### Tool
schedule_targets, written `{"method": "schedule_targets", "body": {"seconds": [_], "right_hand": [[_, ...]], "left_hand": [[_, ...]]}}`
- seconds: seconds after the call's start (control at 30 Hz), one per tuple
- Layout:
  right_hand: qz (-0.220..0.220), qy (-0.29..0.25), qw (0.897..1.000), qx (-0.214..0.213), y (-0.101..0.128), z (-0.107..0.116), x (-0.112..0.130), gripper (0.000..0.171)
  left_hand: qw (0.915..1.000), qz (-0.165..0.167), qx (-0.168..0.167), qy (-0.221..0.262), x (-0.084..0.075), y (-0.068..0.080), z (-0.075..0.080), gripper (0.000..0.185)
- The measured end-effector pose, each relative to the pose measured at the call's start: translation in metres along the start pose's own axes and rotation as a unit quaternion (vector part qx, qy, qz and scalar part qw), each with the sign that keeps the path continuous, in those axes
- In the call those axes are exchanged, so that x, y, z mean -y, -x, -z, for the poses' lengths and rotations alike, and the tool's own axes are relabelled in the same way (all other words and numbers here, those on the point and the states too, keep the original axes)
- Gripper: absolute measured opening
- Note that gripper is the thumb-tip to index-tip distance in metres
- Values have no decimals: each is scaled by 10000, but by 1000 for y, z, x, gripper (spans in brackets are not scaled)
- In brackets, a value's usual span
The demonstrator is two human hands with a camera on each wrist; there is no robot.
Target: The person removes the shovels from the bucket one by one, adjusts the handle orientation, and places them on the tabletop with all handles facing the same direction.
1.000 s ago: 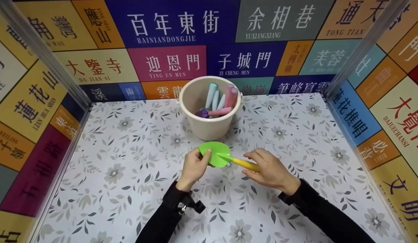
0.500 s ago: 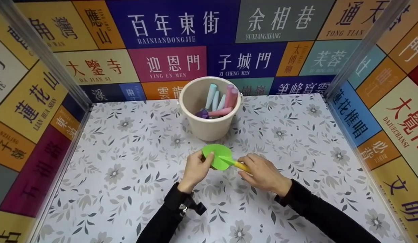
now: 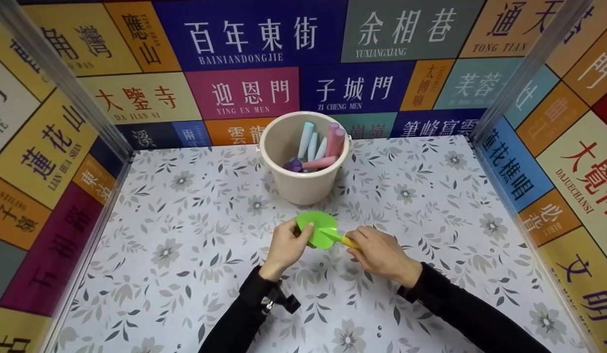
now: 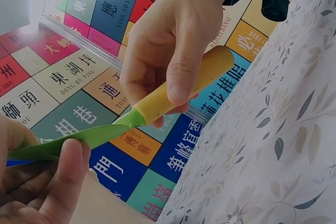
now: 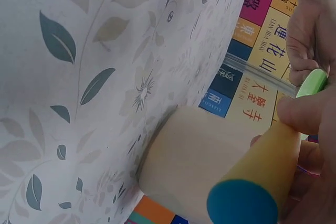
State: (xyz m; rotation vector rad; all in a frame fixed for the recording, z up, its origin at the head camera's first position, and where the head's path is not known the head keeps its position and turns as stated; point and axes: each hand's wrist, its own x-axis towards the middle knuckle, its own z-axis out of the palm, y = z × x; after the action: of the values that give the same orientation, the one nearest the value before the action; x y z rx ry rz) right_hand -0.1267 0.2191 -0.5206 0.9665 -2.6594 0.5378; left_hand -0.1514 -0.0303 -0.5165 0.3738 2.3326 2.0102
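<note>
A toy shovel with a green blade (image 3: 319,229) and a yellow handle (image 3: 351,241) is held above the table between both hands. My left hand (image 3: 286,243) pinches the blade's left edge, thumb on top (image 4: 68,169). My right hand (image 3: 381,252) grips the yellow handle (image 4: 178,85), whose end has a blue cap (image 5: 241,203). A cream bucket (image 3: 303,184) stands just behind the shovel, holding several pastel toy handles (image 3: 327,142).
The floral table cover (image 3: 185,235) is walled in on three sides by panels of coloured signs (image 3: 254,93). Metal corner posts (image 3: 58,78) rise at the back left and back right. The bucket's side (image 5: 194,166) looms close in the right wrist view.
The shovel and both hands have drifted slightly toward me and to the right. My right hand has slid up the handle toward the blade, covering more of the yellow.
</note>
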Motion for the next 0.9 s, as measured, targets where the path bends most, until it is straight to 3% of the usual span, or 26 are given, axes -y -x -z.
{"method": "schedule_targets", "body": {"seconds": [0.27,0.43,0.53,0.63,0.7,0.77,0.9], "right_hand": [[-75,257,9996,-81,1,2,1,23],[-22,411,9986,-345,4,4,-1,24],[-91,408,9978,-505,8,6,-4,24],[-238,349,9972,-610,13,10,-8,25],[-343,309,9968,-659,16,14,-11,25],[-433,284,9960,-726,20,17,-15,25],[-594,294,9939,-882,31,25,-23,26]], "left_hand": [[10000,28,59,-4,-1,1,1,24],[9995,77,167,-238,-2,4,4,27],[9983,-147,128,-547,-2,7,9,29],[9934,-612,53,-967,-1,11,15,28],[9854,-1075,6,-1323,1,15,20,26],[9710,-1616,-38,-1764,4,19,26,25],[9246,-2494,-287,-2863,14,30,39,29]]}}
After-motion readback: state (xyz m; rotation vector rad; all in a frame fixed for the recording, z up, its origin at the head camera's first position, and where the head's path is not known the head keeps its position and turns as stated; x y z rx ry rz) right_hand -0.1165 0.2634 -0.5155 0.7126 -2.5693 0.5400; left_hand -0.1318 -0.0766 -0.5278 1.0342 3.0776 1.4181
